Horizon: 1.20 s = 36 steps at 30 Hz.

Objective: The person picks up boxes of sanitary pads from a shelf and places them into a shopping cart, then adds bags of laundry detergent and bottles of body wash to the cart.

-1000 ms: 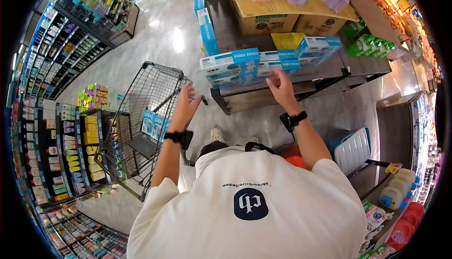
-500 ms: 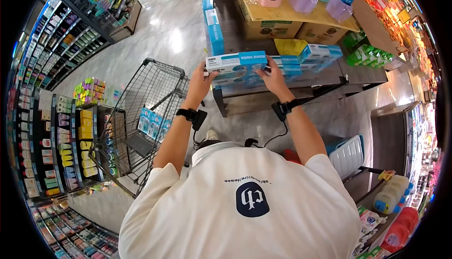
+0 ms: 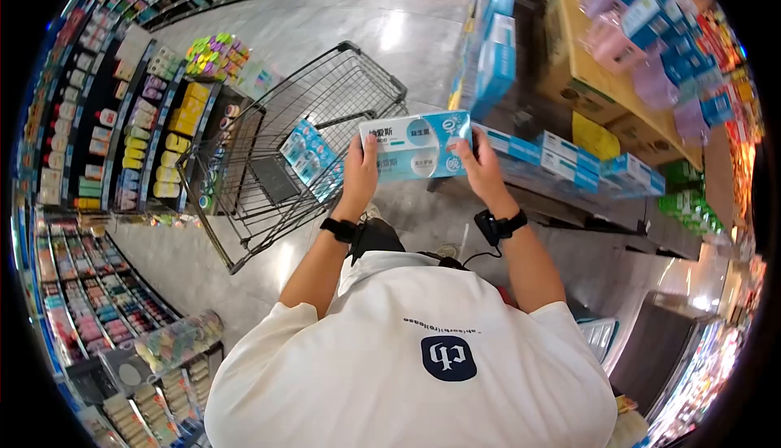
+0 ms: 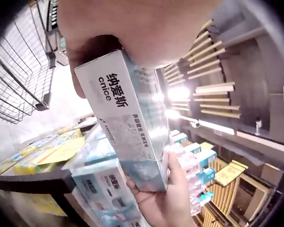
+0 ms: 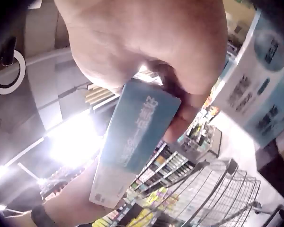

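Between both hands is a blue-and-white toothpaste box, held up in front of the body over the floor beside the cart. My left hand grips its left end, thumb on the near face. At the other end my right hand holds it the same way. The left wrist view shows the box's white side with dark lettering, and the right hand wrapped round the far end. In the right wrist view the blue end of the box tilts below the palm.
A wire shopping cart stands at the left with several blue boxes inside. To the right, a low display carries similar boxes and a wooden top with pink and purple tubs. Stocked shelves line the left.
The hands reached the toothpaste box on the display, took hold of its ends and lifted it away. The view has turned left, towards the cart.
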### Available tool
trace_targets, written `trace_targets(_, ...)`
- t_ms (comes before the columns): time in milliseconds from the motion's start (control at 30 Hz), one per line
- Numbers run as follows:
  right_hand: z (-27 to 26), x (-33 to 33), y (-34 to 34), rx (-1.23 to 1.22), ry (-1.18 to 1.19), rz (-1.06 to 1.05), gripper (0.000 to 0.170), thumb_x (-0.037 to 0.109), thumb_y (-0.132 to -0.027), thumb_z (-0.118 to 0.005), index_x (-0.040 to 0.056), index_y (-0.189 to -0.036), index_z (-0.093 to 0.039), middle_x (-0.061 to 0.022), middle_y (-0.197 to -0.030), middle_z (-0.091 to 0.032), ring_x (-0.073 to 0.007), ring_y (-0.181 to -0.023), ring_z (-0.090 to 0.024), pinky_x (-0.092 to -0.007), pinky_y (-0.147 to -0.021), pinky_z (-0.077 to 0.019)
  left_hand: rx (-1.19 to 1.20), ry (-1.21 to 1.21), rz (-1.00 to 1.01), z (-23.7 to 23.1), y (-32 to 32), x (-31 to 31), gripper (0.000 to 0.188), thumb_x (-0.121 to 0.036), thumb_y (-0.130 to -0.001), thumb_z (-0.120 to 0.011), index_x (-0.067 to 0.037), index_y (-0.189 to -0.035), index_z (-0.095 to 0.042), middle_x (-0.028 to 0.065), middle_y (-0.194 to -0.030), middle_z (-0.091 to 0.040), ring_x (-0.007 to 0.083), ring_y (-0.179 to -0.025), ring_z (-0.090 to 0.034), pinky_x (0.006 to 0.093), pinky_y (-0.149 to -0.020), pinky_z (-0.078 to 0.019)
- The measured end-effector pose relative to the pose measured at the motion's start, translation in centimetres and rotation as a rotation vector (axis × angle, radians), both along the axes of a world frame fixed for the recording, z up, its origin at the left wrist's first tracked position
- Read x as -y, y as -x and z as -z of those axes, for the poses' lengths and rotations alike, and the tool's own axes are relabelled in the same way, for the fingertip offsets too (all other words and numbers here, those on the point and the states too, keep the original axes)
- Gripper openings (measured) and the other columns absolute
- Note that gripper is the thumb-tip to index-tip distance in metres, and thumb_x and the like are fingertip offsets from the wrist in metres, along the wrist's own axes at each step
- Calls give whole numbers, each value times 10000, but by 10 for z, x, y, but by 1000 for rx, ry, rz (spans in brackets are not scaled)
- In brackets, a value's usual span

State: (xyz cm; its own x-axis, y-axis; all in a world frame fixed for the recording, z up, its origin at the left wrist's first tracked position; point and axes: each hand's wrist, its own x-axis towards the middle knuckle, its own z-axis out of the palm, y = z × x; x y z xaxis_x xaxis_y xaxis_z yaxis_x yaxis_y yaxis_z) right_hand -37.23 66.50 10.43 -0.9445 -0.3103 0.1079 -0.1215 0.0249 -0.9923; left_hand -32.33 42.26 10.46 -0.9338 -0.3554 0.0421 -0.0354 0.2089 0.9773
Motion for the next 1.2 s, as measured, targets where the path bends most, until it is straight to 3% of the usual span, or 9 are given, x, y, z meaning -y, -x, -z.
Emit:
trace_targets(233,62,128,41,238,-125,-127,621,414,-964,-583,-62,-1329,-424,-111,-1101,-624,-140,-979,-589,-272,-838,-481,270,-39,-124,64,-2,124,549,-443,-1028,-409,51,-1215,-559,157,-1047,-651,224,-963,-578,328,-871,-447)
trace_targets(367,73,206,70,288,-274,-258,637,445,-953,-588,-60,-1316,-446,-110,-1108,-623,-144,-985,-591,-287,-853,-482,358,-30,-171,80,4,190,614,-479,-1017,-396,32,-1355,-431,225,-1181,-609,317,-1084,-585,366,-945,-430)
trace_targets(400,84,223,77,336,-294,-289,622,421,-943,-610,-46,-1322,-450,-107,-1129,-615,-147,-1005,-588,-292,-859,-477,397,-76,-83,92,5,212,637,-455,-1018,-403,37,-1416,-325,242,-1261,-557,320,-1151,-555,374,-974,-417)
trace_targets(633,89,314,126,430,-341,-460,448,362,-902,-659,14,-1162,-546,-48,-966,-603,-123,-861,-552,-299,-773,-461,517,-246,-97,90,31,282,708,-409,-985,-510,45,-1452,-233,236,-1324,-510,324,-1224,-503,394,-1006,-404)
trace_targets(767,137,347,187,452,-441,-532,388,364,-897,-658,34,-1083,-576,-43,-958,-607,-130,-854,-551,-335,-751,-467,543,-263,-234,154,67,301,713,-359,-956,-592,122,-1342,-235,265,-1228,-529,313,-1101,-570,391,-901,-487)
trace_targets(967,246,393,277,616,-839,-592,450,404,-933,-598,54,-1211,-545,-90,-1104,-609,-206,-981,-578,-393,-830,-493,604,-380,-307,285,142,312,714,-387,-939,-609,105,-1330,-272,280,-1231,-528,359,-1071,-580,446,-883,-474)
trace_targets(1033,290,405,297,586,-907,-538,490,419,-928,-590,46,-1238,-521,-100,-1139,-584,-236,-1004,-584,-415,-807,-511,626,-310,-294,326,163,317,760,-373,-935,-622,33,-1434,-218,236,-1360,-431,354,-1251,-461,462,-999,-426)
trace_targets(1067,300,411,301,577,-781,-446,303,325,-905,-617,48,-1027,-603,-74,-917,-639,-209,-797,-601,-394,-712,-479,548,-345,-266,343,171,320,797,-349,-928,-624,13,-1477,-174,223,-1402,-401,373,-1284,-431,481,-1036,-393)
trace_targets(1200,387,416,322,468,-686,-443,275,285,-913,-610,35,-1025,-590,-117,-915,-652,-268,-814,-629,-413,-713,-482,480,-390,-410,395,201,319,636,-268,-871,-660,63,-1337,-380,260,-1296,-482,383,-1187,-485,456,-972,-419)
